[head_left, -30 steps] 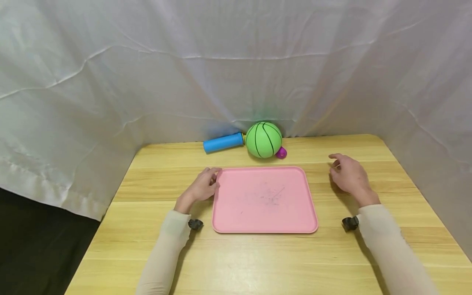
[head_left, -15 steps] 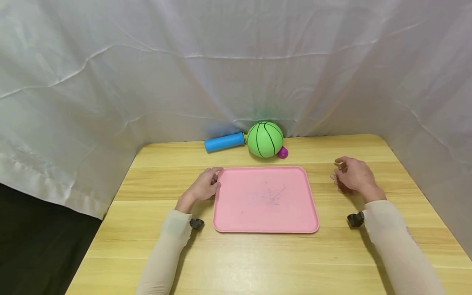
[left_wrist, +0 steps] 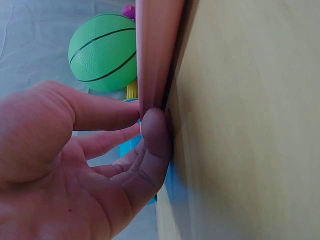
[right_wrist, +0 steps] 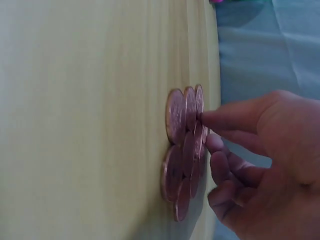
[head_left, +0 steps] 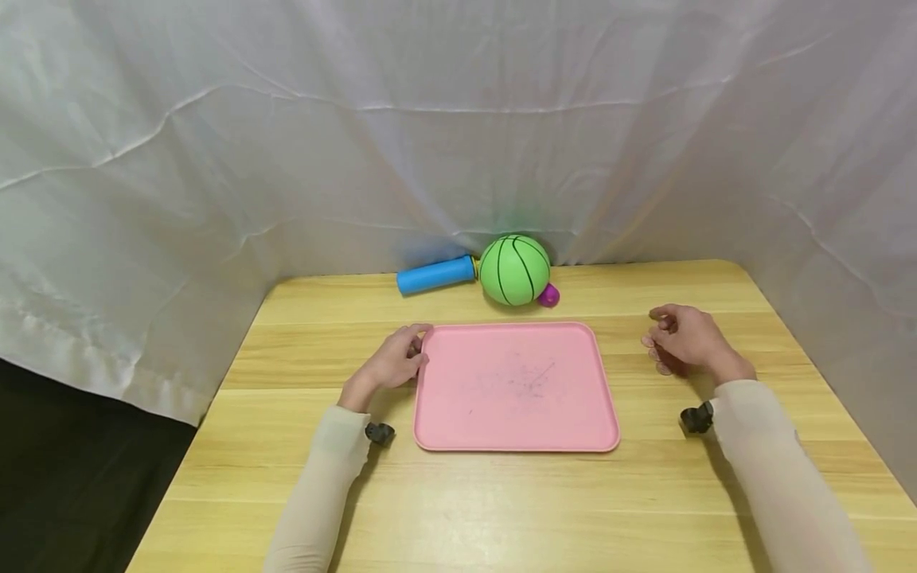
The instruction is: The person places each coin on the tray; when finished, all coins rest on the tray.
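My left hand [head_left: 392,360] is at the left edge of a shallow pink tray [head_left: 512,434] with dark scuffs on its bottom. In the left wrist view its thumb and a finger pinch the rim [left_wrist: 156,55] from two sides. To the right of the tray, my right hand [head_left: 691,338] bends low over several copper-coloured coins [right_wrist: 175,117]. These lie in close rows on the wood, some overlapping. One fingertip touches a coin at the far side of the group, and the other fingers are loosely curled. From the head view the hand hides most of the coins.
Behind the tray, by the curtain [head_left: 458,175], lie a green ball [head_left: 514,270] with black lines, a blue tube [head_left: 437,275] with a yellow end and a small purple object [head_left: 549,296]. The wooden table [head_left: 494,509] extends around the tray on all sides.
My right hand has shifted a little to the right and towards me, so coins now show beside its fingers. My left hand and the tray have stayed in place.
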